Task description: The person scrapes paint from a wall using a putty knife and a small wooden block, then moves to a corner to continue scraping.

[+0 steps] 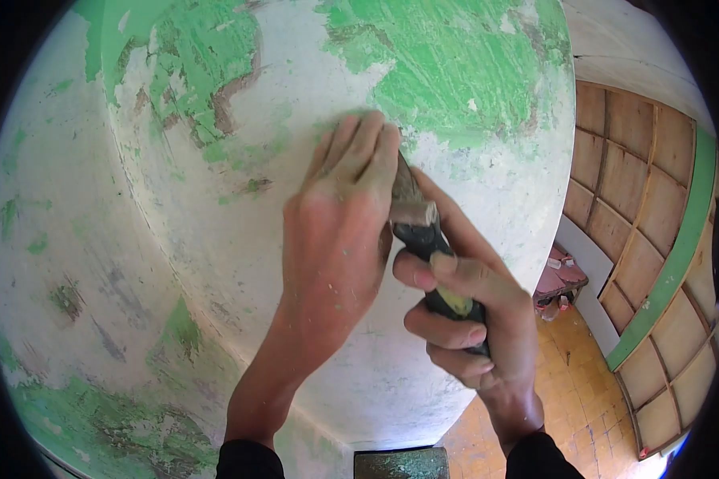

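Against flaking wall point(216, 239), hands: left point(339, 231) pressing, right point(463, 319) gripping scraper point(415, 211).

Scraper point(414, 214): black handle with yellow patch, dull metal blade, tilted up-left, blade edge against the wall point(216, 263). Wall: white plaster, patchy flaking green paint far and near-left.

wall point(240, 263): white, patchy green paint | scraper handle point(439, 275): black, yellow | floor point(567, 383): orange tiles | ceiling panels point(639, 184): brown wood
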